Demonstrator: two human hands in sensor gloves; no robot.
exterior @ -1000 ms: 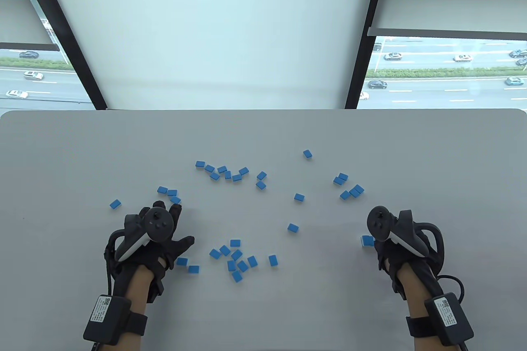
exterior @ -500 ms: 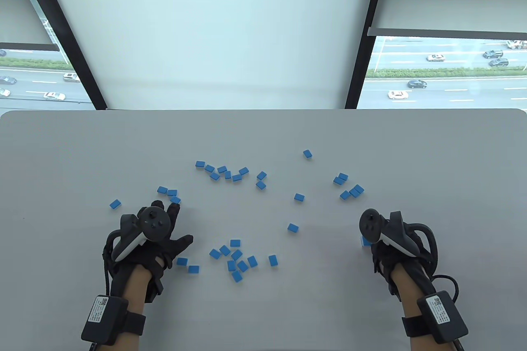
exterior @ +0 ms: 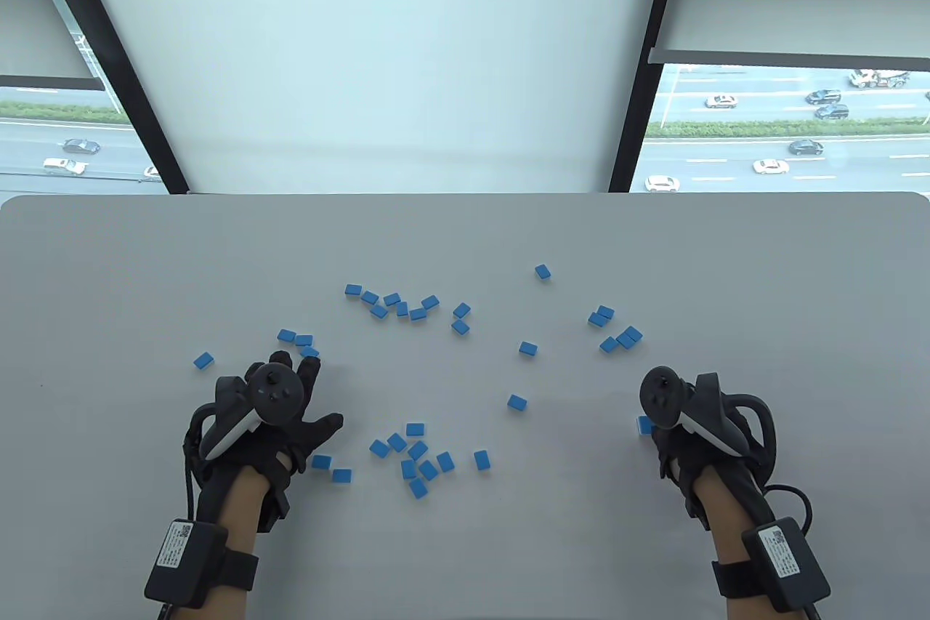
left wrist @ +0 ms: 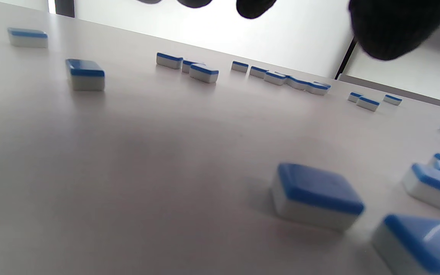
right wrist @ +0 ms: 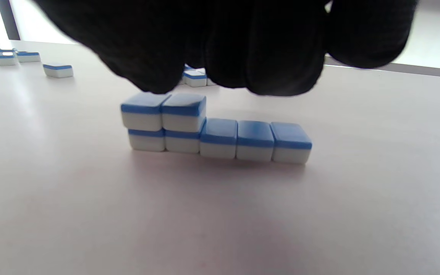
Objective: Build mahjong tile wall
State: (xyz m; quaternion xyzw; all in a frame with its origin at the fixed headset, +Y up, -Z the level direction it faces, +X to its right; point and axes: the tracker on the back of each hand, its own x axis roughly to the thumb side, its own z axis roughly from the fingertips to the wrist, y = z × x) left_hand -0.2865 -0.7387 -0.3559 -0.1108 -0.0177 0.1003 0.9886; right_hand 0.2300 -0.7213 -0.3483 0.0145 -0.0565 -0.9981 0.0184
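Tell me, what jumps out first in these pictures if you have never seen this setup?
Blue-backed mahjong tiles lie scattered face down over the grey table. Two black-gloved hands reach in: the left hand rests flat among them, the right hand hovers over a small started wall, five tiles long with two stacked on its left end. Behind, windows show a road with cars.

Partial wall (right wrist: 216, 133): five blue-backed white tiles abreast, two more stacked at one end; loose tiles (exterior: 415, 456) scattered face-down.
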